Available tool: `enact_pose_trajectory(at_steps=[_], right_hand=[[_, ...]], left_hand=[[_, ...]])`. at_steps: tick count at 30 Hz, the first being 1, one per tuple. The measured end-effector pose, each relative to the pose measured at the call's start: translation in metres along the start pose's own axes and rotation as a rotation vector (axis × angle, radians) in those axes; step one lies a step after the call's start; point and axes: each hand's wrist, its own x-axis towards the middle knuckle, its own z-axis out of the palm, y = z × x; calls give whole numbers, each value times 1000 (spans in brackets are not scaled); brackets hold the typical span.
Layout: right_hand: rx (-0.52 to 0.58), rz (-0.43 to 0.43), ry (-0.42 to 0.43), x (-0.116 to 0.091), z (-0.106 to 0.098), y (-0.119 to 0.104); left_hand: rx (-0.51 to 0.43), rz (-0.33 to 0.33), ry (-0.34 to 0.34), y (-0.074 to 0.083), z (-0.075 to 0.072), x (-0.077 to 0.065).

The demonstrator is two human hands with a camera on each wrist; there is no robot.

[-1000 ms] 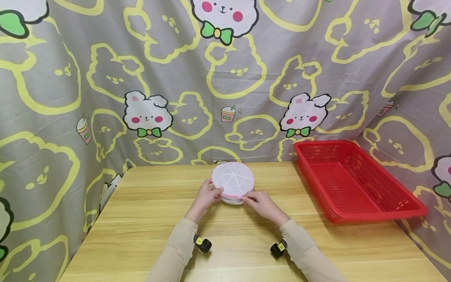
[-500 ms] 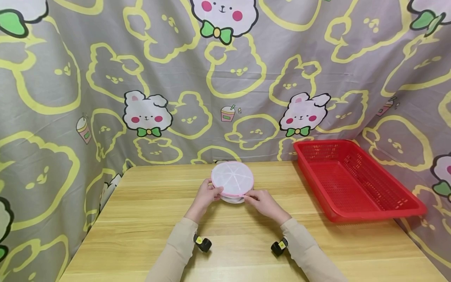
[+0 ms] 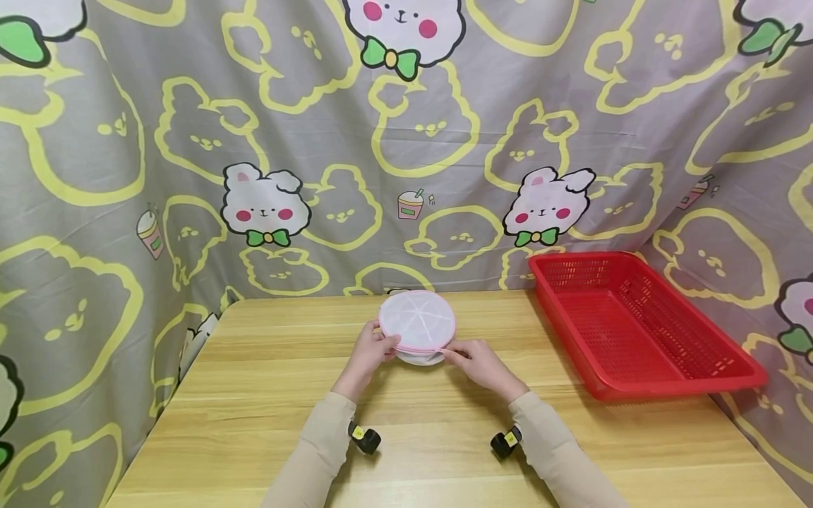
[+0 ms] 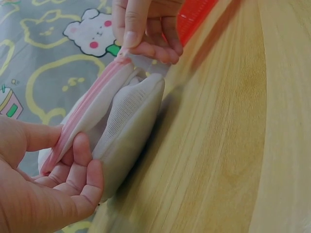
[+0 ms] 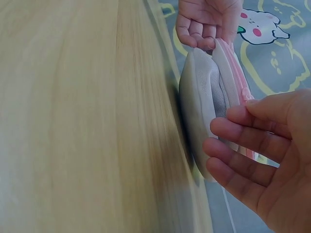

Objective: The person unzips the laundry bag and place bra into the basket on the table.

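A round white mesh laundry bag (image 3: pixel 417 321) with pink trim stands at the middle of the table's far part. Its top panel faces up, marked with pale lines that spread from the centre. My left hand (image 3: pixel 373 351) pinches the bag's left front edge, thumb on top. At the front right of the rim, my right hand (image 3: pixel 478 363) pinches the zipper pull (image 5: pixel 247 93) between thumb and forefinger. The pink zipper (image 4: pixel 83 104) follows the upper rim. Below it the mesh side (image 4: pixel 127 109) sags in folds, seen in the left wrist view.
A red plastic basket (image 3: pixel 660 388) with perforated walls stands on the right of the wooden table (image 3: pixel 286 339). Behind and at both sides hangs a grey curtain (image 3: pixel 356 141) with cartoon prints. Each wrist wears a small black camera (image 3: pixel 366 439).
My right hand has slid slightly to the right along the rim with the zipper pull. The bag has shifted a little to the left; my left hand keeps its hold.
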Motion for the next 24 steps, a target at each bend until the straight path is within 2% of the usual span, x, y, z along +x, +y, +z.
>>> enact_pose_trajectory(at_steps=[6, 15, 24], right_hand=[[-6, 2, -14, 1, -1, 3], [5, 70, -2, -1, -7, 8], [-13, 70, 2, 0, -10, 11]], left_hand=[[9, 3, 3, 0, 0, 0], [4, 8, -9, 0, -5, 1], [-2, -5, 3, 2, -5, 1]])
